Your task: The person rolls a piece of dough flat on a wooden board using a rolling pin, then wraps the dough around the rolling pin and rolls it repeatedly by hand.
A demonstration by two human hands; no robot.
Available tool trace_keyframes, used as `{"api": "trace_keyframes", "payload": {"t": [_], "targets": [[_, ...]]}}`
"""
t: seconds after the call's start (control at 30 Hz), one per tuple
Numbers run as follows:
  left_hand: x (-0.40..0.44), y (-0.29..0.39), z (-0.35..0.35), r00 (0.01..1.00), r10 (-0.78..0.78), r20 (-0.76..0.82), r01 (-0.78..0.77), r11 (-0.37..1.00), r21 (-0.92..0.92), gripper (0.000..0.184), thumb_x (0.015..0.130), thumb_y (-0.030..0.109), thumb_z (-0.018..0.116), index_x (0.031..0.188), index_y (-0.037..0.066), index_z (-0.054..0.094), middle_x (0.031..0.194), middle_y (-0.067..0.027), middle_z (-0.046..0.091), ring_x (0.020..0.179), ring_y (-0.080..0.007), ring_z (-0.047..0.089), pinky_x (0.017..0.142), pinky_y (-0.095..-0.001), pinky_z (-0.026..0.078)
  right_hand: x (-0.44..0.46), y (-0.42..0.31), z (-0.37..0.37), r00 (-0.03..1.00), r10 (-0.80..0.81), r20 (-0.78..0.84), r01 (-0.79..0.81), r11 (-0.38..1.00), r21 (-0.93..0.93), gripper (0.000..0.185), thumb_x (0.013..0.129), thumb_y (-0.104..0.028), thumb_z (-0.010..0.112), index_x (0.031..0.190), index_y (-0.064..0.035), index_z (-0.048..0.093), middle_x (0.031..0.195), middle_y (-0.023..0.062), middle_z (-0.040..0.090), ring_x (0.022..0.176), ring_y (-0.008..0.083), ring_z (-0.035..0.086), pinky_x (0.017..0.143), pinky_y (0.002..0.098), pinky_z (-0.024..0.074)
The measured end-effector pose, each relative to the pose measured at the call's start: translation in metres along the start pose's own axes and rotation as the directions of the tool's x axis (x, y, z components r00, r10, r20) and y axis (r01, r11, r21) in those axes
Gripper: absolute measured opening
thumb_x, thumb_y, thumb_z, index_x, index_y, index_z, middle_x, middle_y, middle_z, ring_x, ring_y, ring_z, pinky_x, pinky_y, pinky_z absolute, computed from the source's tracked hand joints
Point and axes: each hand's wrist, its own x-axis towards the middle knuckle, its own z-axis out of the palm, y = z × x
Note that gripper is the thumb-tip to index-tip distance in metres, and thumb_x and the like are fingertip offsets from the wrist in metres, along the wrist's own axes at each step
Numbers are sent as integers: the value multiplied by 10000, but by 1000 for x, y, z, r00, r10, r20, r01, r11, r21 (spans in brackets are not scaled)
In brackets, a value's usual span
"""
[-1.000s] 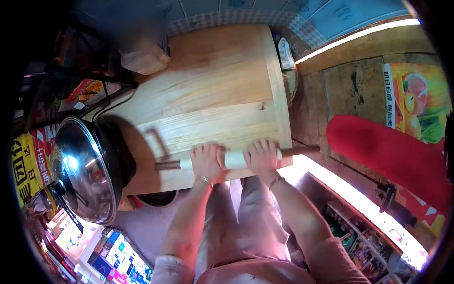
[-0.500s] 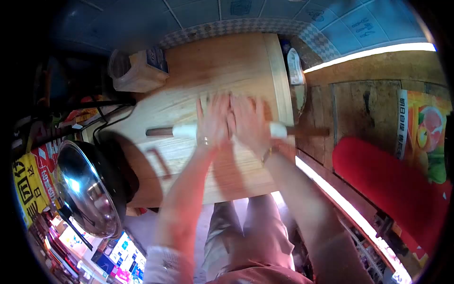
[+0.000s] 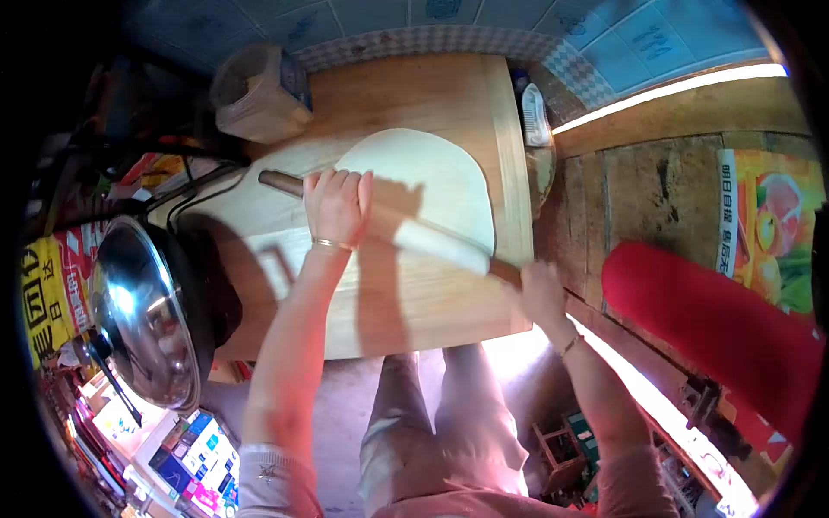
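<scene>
A long dark rolling pin [image 3: 504,271] slants across the wooden board [image 3: 432,324], its left end higher than its right. Around its left part my left hand [image 3: 338,205] is closed. My right hand [image 3: 544,293] grips the lower right end, past the board's right edge. Pale dough wraps the middle of the pin and joins a flat rounded sheet of dough [image 3: 432,164] spread on the board behind it. How much dough is still wound on the pin is partly hidden by shadow.
A clear plastic container [image 3: 262,97] stands at the board's back left. Left of the board is a pan with a glass lid [image 3: 147,311]. A red padded object [image 3: 708,328] and a fruit-printed sheet [image 3: 764,229] lie at the right, near a white bottle [image 3: 534,116].
The pin went from level to slanted. My hands moved from the middle of the wrapped dough out to the pin's ends. A broad dough sheet now lies unrolled on the board.
</scene>
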Motion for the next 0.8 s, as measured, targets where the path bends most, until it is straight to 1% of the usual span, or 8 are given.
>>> {"api": "trace_keyframes", "payload": {"t": [0.07,0.2,0.27,0.37,0.47,0.6,0.7,0.8], "targets": [[-38,-2,-4,990,-54,-127,35,989,-144,215,878,246,574,953,53,630,1008,-98,638,990,-276,553,936,-439,378,-41,-23,43,962,-170,-212,168,985,-31,488,783,-462,670,896,2,566,925,197,572,952,350,539,899,454,407],[-117,-21,13,987,4,-164,-46,967,-249,331,865,271,597,1110,49,606,1148,-116,579,1092,-296,506,999,-474,333,-72,-73,54,992,-118,-40,121,989,88,496,778,-452,664,955,-8,532,936,138,550,942,316,526,887,447,378],[-146,-31,16,994,107,-13,-107,963,-248,502,849,315,631,1286,95,519,1305,-117,488,1223,-321,418,1051,-511,272,-56,-49,68,964,-160,-212,112,968,-223,364,792,-377,662,919,-54,552,890,106,555,893,289,527,879,418,383],[-157,-28,15,995,101,6,-96,964,-250,522,804,331,683,1269,138,547,1216,-91,533,1140,-293,464,1003,-475,302,-29,-54,1,854,69,-515,-15,994,109,399,827,-260,658,1113,-3,547,1101,165,554,1069,294,509,958,437,374],[-154,-10,17,998,46,-45,-56,964,-260,466,792,348,680,1203,144,597,1091,-55,554,1054,-255,498,936,-440,343,-23,-64,30,793,411,-449,-19,754,656,332,830,-131,673,1120,-26,552,1049,161,567,1004,280,543,865,385,442],[-166,-4,25,988,-150,-20,142,963,-231,396,749,304,720,1089,128,619,1014,-60,568,1008,-254,512,905,-430,363,-24,-90,65,751,585,-305,-151,602,784,213,825,-114,680,1004,-25,607,920,121,580,869,258,573,754,359,475],[-160,-7,29,993,-121,-15,113,960,-258,407,722,274,740,1080,132,609,993,-54,566,1003,-271,509,861,-423,375,-16,-140,34,916,157,-370,32,889,457,279,839,-160,645,1100,-77,591,1032,99,619,1011,276,558,864,383,462],[-142,-5,23,991,-132,-13,123,953,-276,403,714,226,735,1081,122,604,1023,-67,550,1015,-260,504,897,-417,377,-10,-203,27,935,-95,-341,270,813,516,418,805,-180,658,1187,-59,539,1081,132,595,1042,315,537,933,428,416]]}}
